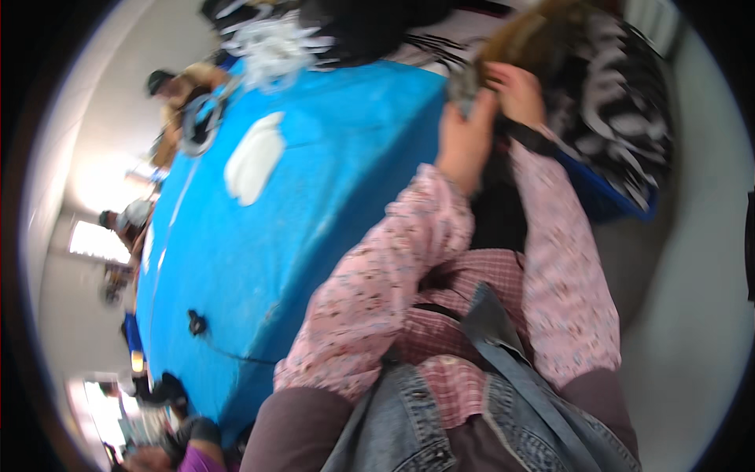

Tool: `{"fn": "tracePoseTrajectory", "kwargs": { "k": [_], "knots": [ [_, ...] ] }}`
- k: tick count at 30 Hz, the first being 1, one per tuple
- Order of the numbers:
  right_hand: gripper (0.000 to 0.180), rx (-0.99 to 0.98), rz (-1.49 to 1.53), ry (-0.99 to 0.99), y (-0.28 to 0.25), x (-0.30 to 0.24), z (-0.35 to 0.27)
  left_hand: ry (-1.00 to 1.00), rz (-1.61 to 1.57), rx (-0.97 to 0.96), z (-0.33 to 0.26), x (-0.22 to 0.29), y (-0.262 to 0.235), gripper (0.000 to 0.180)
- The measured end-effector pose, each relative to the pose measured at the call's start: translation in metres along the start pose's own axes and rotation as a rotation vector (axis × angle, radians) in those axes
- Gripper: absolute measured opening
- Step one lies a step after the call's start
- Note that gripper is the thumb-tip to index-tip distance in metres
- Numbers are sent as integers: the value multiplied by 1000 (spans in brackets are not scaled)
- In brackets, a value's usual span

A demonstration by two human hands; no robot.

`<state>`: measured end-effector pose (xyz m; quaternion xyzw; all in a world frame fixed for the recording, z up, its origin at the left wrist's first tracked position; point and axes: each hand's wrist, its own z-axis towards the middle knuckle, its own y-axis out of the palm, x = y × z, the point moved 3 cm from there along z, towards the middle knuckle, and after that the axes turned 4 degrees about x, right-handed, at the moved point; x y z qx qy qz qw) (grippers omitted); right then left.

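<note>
My left hand [465, 145] and my right hand [517, 93] are close together off the far right corner of the blue-covered table [338, 134]. Between the left thumb and fingers is a small grey piece [464, 81], too blurred to name. The right fingers are curled beside it, and what they grip is hidden. A brown, soft-looking thing [535, 35] lies just beyond the hands. To their right, a heap of black-and-white pieces [613, 110] fills a blue crate [629, 206]. Pink flowered sleeves cover both forearms, and a black band [528, 137] circles my right wrist.
White strips [279, 47] and a black bundle [354, 27] are piled at the table's far end. A white flat piece [254, 160] and a small black object with a cord [197, 322] lie on the cover. Other people [185, 98] sit along the left side.
</note>
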<state>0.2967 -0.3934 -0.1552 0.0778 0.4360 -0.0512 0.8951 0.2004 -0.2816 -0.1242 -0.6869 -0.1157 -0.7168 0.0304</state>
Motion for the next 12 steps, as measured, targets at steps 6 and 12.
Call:
{"fn": "tracePoseTrajectory", "kwargs": {
  "k": [6, 12],
  "knots": [
    [45, -203, -418, -7, -20, -57, -67, -84, 40, 67, 40, -17, 9, 38],
    [65, -425, -203, -252, -50, -164, -10, -54, -74, -59, 82, 8, -19, 42]
  ]
}}
